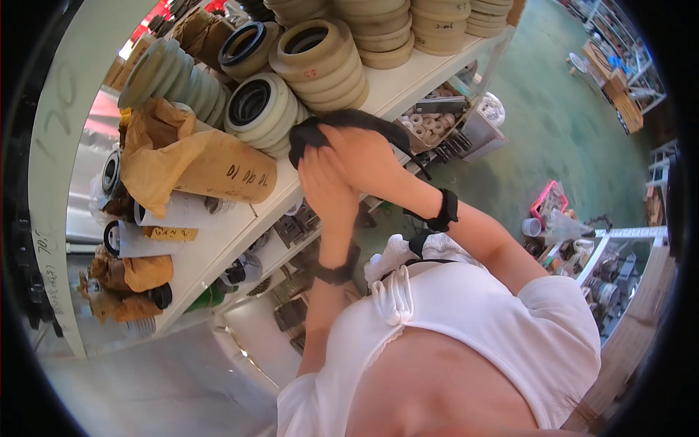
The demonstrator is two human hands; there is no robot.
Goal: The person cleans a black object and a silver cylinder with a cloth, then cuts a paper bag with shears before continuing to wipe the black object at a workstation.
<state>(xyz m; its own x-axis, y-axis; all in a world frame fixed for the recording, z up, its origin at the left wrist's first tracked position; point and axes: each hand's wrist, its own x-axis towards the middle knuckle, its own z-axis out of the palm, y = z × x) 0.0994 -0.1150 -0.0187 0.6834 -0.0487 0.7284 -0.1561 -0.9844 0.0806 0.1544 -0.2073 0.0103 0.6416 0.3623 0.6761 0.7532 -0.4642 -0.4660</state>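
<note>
Matt black rubbery ring (pixel 349 124) in the left hand (pixel 324 182) and right hand (pixel 364 156), cream matt seal rings (pixel 320 62), crumpled brown paper wrapping (pixel 196 164), white painted shelf (pixel 218 240), rough green floor (pixel 561 124)

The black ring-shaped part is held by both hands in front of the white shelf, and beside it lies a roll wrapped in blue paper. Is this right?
Not quite. The head view shows both hands, left and right, on the black ring-shaped part before the white shelf, but the wrapped roll is in brown paper, not blue.

Black cloth (pixel 342 127) in the fingers (pixel 328 156); beside them, cream rings (pixel 320 62) with black centres, brown paper (pixel 196 164), white shelf (pixel 408 76), green floor (pixel 561 124).
</note>
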